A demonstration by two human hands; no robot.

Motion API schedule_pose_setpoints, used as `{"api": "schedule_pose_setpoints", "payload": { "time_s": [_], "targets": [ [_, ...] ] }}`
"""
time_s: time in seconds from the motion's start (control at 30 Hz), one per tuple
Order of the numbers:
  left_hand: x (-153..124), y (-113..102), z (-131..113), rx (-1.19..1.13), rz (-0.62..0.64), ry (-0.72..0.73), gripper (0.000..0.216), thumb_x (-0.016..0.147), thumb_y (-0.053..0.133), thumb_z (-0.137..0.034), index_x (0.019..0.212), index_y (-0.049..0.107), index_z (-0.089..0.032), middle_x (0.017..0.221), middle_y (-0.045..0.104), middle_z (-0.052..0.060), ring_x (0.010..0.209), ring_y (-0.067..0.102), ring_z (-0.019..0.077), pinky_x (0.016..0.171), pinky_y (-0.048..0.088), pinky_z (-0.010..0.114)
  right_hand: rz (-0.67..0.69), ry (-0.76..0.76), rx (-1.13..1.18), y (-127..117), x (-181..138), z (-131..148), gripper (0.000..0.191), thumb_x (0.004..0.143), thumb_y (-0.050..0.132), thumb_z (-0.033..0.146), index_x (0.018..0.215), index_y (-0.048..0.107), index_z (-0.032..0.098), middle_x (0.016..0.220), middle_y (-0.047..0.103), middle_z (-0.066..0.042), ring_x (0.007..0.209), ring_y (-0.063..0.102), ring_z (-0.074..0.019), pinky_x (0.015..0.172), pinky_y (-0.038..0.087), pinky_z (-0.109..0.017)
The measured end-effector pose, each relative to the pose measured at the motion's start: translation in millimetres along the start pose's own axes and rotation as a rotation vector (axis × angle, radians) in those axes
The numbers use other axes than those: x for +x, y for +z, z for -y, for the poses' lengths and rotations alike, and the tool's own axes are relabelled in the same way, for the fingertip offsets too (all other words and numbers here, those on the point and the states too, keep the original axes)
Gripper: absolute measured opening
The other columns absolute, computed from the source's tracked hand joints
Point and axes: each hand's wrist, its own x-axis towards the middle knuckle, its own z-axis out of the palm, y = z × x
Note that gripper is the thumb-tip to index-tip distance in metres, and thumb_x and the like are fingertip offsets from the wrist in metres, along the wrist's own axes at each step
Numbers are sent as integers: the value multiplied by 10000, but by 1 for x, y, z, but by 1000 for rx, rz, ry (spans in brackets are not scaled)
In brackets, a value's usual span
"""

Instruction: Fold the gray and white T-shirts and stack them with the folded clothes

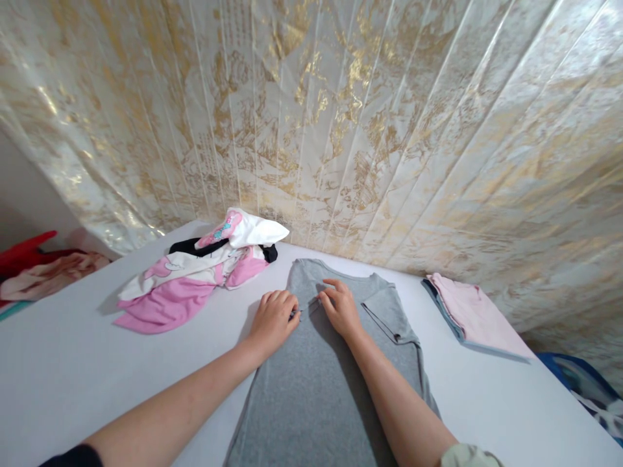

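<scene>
You have a fairly bright scene, lit apparently from the right, since your right forearm (pixel 394 395) throws a soft shadow leftward across the grey shirt (pixel 311 402). Glare whitens the curtain (pixel 311 130) at your upper right and its gold patches (pixel 359 68) glint, while your view stretches toward the edges and fine detail softens.

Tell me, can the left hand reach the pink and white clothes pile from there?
Probably yes: the pile lies close to the left hand, with only white tabletop between. That hand is curled at the gray shirt, though, and may be holding it.
</scene>
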Motion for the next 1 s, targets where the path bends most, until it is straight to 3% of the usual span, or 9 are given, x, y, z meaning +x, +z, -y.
{"api": "schedule_pose_setpoints", "payload": {
  "time_s": [0.13,0.3,0.47,0.63,0.8,1.0],
  "targets": [
    [4,3,6,-76,-15,-109,96,857,531,-135,803,514,-212,835,623,2,863,578,188,796,395,325,102,-124,88,-4,-2,11,290,949,487,345,883,754,254,1291,584,-64,1214,503,-225,1028,359,-410],
    [1,5,4,-27,-45,-28,142,845,634,-323,885,548,-218,928,630,21,941,562,223,891,368,381,161,-150,140,-5,-2,12,306,950,484,363,874,765,267,1319,572,-58,1238,490,-232,1042,343,-429],
    [1,4,4,-3,-47,-11,62,832,591,-180,799,555,-220,849,611,6,915,559,211,903,362,376,163,-135,152,-6,-2,9,361,959,460,399,829,764,253,1309,580,-65,1225,498,-235,1042,349,-433],
    [4,2,6,-124,-93,-102,81,833,522,-149,785,530,-214,819,620,9,853,571,199,807,404,340,216,-159,29,-3,-3,15,274,948,496,382,1009,741,276,1429,486,-57,1345,386,-253,1085,302,-458],
    [4,-1,4,-191,-77,-82,82,840,508,-147,802,528,-217,837,632,15,867,580,198,811,418,336,154,1,-244,5,-5,13,258,951,484,382,1027,691,248,1531,352,-77,1396,313,-277,1097,278,-495],
    [2,1,5,-120,-48,-60,82,846,525,-153,803,535,-222,824,629,2,863,583,193,844,413,349,116,138,-335,10,-6,1,329,962,449,406,1166,626,219,1473,427,-137,1328,408,-297,1065,323,-486]
  ]
}}
